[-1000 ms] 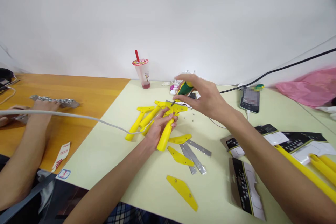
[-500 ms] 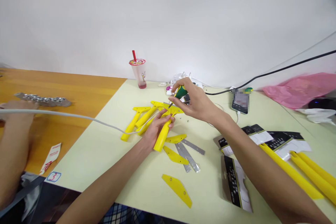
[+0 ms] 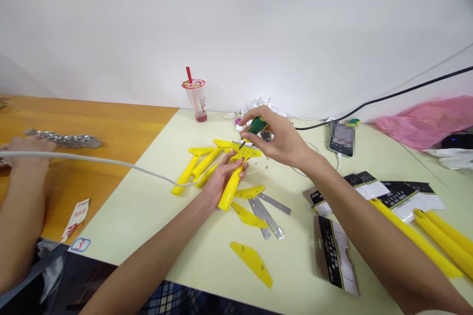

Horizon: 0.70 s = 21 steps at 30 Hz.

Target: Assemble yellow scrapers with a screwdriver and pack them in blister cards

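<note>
My left hand [image 3: 223, 177] is closed round a yellow scraper handle [image 3: 231, 188], its wide head tilted up and away from me. In my right hand [image 3: 275, 135] is a screwdriver with a green and yellow grip [image 3: 256, 125]; its tip points down at the scraper's head. Whether the tip sits in a screw is too small to tell. Left of my left hand lie several more yellow scraper handles [image 3: 186, 174]. Nearer me are loose yellow cover plates [image 3: 251, 263] with holes, and flat metal blades [image 3: 272, 219]. Tiny screws [image 3: 266, 167] lie beside the held scraper.
A lidded cup with a red straw [image 3: 195, 101] stands near the wall. At right are black-and-white packages [image 3: 336, 253], yellow tubes [image 3: 443, 236], a charging phone [image 3: 342, 139] and a pink bag [image 3: 424, 123]. A white cable [image 3: 111, 160] crosses the left; another person's arm [image 3: 25, 202] rests there.
The whole view has shifted slightly. The screwdriver stays over the scraper's head, with a small change in the right hand's finger pose. Both hands keep their holds.
</note>
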Motion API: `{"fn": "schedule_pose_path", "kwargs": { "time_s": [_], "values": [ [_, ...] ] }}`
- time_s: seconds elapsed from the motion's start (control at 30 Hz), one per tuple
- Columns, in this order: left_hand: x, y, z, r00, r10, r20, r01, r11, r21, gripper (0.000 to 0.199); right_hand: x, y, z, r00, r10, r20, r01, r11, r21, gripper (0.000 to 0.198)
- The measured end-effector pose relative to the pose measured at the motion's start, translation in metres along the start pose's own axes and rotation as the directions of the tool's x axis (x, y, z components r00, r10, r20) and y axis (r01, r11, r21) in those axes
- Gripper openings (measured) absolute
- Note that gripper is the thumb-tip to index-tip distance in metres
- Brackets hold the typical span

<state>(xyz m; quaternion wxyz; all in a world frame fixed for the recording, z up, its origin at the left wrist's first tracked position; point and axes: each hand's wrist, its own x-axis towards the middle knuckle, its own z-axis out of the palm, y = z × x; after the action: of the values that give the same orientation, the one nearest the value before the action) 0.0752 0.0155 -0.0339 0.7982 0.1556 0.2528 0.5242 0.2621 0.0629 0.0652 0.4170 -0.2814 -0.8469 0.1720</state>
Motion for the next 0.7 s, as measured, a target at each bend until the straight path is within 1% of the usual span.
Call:
{"fn": "schedule_pose_path", "kwargs": {
  "time_s": [0.07,0.1,0.17,0.23,0.33,0.4,0.47,0.53,0.57,0.63,0.7],
  "values": [
    [0.0004,-0.0002,-0.0006,1.000,-0.013,0.010,0.013,1.000,0.005,0.052,0.0001,0.0005,-0.0002,1.000,-0.022,-0.018,0.021,0.999,-0.043,0.023],
    [0.0006,-0.0003,-0.0010,1.000,-0.022,0.012,0.022,1.000,0.009,0.052,0.0001,0.0005,-0.0005,0.999,-0.036,-0.004,0.036,0.998,-0.051,0.025],
    [0.0011,-0.0006,-0.0020,1.000,-0.024,0.009,0.024,1.000,0.013,0.051,0.0003,-0.0001,-0.0010,0.998,-0.042,0.044,0.043,0.999,-0.016,0.031],
    [0.0015,-0.0008,-0.0033,1.000,-0.006,0.008,0.006,1.000,0.009,0.051,0.0002,-0.0003,-0.0008,0.998,-0.017,0.055,0.015,0.999,0.042,0.030],
    [0.0012,-0.0014,-0.0039,1.000,-0.002,0.019,0.002,1.000,0.002,0.052,-0.0002,0.0011,0.0004,1.000,0.012,-0.021,-0.012,0.999,0.041,0.023],
    [0.0004,-0.0021,-0.0028,0.999,-0.026,0.019,0.026,1.000,0.002,0.052,-0.0004,0.0017,0.0001,0.999,0.001,-0.032,-0.001,1.000,-0.004,0.028],
    [-0.0004,-0.0023,-0.0013,0.999,-0.045,0.006,0.045,0.999,0.006,0.051,-0.0003,0.0009,-0.0012,1.000,-0.013,0.020,0.013,1.000,-0.003,0.031],
    [-0.0008,-0.0020,-0.0001,0.999,-0.036,-0.008,0.036,0.999,0.004,0.051,0.0000,-0.0005,-0.0022,0.998,-0.018,0.057,0.016,0.999,0.041,0.034],
    [-0.0008,-0.0018,0.0002,1.000,-0.028,-0.012,0.028,1.000,0.001,0.052,0.0002,-0.0010,-0.0023,0.999,-0.019,0.046,0.016,0.999,0.051,0.032],
    [-0.0006,-0.0015,0.0003,1.000,-0.022,-0.010,0.022,1.000,-0.005,0.054,0.0004,-0.0012,-0.0017,1.000,-0.013,-0.017,0.014,0.999,0.030,0.023],
    [-0.0004,-0.0017,0.0000,0.999,-0.037,-0.008,0.037,0.999,-0.004,0.053,0.0003,-0.0008,-0.0012,0.999,-0.013,-0.045,0.013,1.000,-0.006,0.023]
  ]
}}
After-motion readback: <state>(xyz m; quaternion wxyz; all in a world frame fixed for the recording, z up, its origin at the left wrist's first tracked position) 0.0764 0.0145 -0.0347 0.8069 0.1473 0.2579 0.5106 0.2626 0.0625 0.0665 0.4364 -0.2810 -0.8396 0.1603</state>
